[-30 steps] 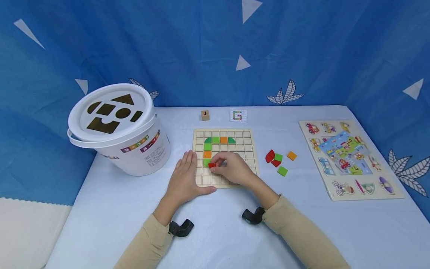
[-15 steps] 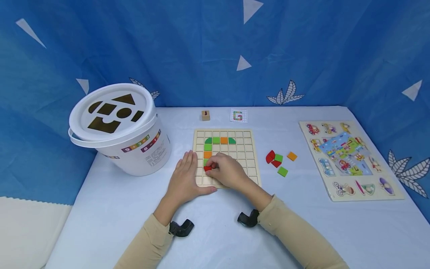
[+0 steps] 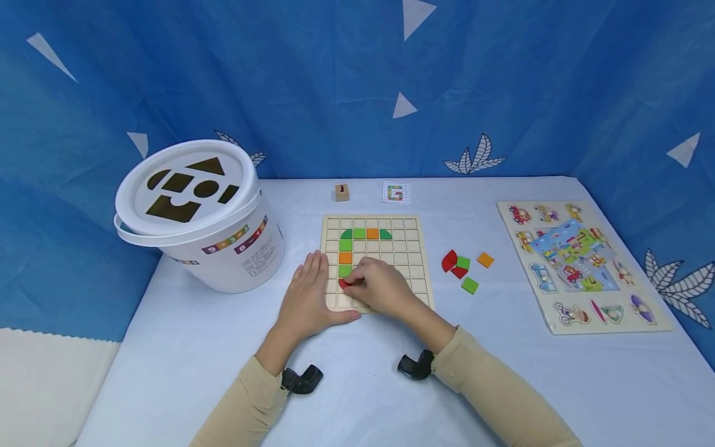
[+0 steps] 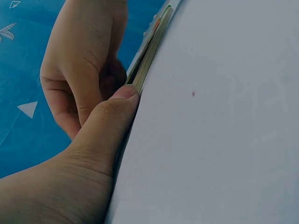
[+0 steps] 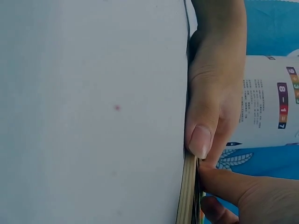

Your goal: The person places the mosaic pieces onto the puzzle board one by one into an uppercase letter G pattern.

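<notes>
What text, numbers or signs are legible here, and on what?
"G": drawn in coloured squares on the small pattern card behind the grid board.
"j": on the wooden cube beside the card; small, so not certain.
"8 - 1 7": in coloured squares on the white bucket, right wrist view.
"9", "3", "3", "8", "1": the same colour strip in the head view.
Fine print on the bucket: too small to read.
Vehicle puzzle: pictures only.

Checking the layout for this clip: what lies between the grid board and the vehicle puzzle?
In the head view, loose tiles lie on the cloth between the board and the puzzle: red, green and orange.
</notes>
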`<state>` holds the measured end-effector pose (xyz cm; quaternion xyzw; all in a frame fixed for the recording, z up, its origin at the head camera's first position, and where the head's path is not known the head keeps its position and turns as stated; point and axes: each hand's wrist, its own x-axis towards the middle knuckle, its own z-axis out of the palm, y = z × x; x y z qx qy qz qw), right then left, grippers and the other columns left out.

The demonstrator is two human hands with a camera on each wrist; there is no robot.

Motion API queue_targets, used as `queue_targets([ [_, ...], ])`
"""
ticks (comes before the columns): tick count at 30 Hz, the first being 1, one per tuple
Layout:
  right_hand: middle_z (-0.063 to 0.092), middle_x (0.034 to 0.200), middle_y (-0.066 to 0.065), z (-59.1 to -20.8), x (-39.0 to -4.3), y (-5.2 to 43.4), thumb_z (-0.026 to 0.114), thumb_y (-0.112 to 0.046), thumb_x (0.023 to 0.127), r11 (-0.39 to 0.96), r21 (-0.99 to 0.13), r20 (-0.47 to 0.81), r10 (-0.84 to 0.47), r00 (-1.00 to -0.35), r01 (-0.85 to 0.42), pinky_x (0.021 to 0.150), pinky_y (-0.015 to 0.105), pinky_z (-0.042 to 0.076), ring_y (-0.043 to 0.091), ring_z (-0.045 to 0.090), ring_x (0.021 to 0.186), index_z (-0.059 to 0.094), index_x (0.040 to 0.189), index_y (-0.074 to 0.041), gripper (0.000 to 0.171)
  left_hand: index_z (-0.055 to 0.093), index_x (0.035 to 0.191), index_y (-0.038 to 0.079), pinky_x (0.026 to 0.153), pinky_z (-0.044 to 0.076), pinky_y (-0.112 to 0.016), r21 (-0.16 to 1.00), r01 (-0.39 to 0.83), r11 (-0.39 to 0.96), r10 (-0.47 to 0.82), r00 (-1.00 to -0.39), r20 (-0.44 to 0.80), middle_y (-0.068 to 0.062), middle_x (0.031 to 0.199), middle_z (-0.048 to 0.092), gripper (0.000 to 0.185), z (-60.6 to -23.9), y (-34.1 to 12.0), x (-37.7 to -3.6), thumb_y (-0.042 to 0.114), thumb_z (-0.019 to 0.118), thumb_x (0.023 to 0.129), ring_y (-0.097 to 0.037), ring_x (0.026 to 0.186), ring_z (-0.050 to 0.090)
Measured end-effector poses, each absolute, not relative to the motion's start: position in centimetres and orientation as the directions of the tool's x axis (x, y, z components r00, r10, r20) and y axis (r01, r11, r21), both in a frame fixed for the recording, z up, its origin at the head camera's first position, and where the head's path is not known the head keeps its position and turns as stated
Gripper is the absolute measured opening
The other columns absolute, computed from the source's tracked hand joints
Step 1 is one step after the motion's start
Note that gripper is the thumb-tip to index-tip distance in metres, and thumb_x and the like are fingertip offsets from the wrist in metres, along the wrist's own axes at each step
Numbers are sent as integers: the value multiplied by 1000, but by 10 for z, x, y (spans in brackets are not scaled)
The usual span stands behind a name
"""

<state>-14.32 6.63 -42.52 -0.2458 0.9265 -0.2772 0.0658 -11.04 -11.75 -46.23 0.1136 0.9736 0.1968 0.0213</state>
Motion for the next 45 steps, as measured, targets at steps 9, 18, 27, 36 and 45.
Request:
queue_targets([
  [9, 60, 83, -10, -416, -146, 89, 79, -30, 86, 746, -567, -29, -442, -897, -349, 65, 26, 46, 10, 54, 76, 73, 116, -22, 31, 13, 158, 1, 126, 13, -49, 380, 196, 904, 215, -977, -6, -13, 167, 10, 136, -464, -118, -111, 86, 64, 65, -27, 157, 5],
  [18, 61, 90, -1, -406, -156, 154, 75, -27, 89, 782, -594, -36, -261, -965, -189, 54, 29, 40, 19, 48, 67, 68, 124, -16, 37, 12, 158, 2, 126, 13, -49, 383, 198, 902, 215, -977, -2, -12, 168, 8, 136, -464, -118, -111, 84, 66, 65, -27, 157, 5],
  [27, 63, 100, 10, -413, -159, 227, 73, -20, 91, 865, -499, -67, -107, -992, -60, 67, 32, 47, 25, 54, 87, 62, 131, -9, 43, 12, 158, 2, 126, 13, -50, 392, 205, 897, 223, -975, 1, -12, 168, 9, 135, -463, -118, -111, 83, 66, 66, -27, 157, 5],
  [36, 64, 109, 18, -418, -156, 254, 71, -16, 91, 873, -488, -114, -75, -991, -10, 85, 48, 54, 33, 57, 101, 62, 132, -4, 43, 12, 158, 2, 126, 13, -49, 393, 202, 897, 223, -975, -7, -12, 168, 7, 134, -463, -118, -110, 82, 66, 66, -27, 157, 5],
  [45, 63, 110, 16, -424, -158, 260, 71, -17, 92, 843, -537, -126, -42, -991, 33, 85, 44, 53, 32, 55, 102, 64, 124, -7, 35, 11, 158, 2, 126, 12, -49, 405, 197, 893, 221, -975, -14, -12, 168, 7, 134, -461, -116, -110, 82, 67, 66, -27, 157, 4],
])
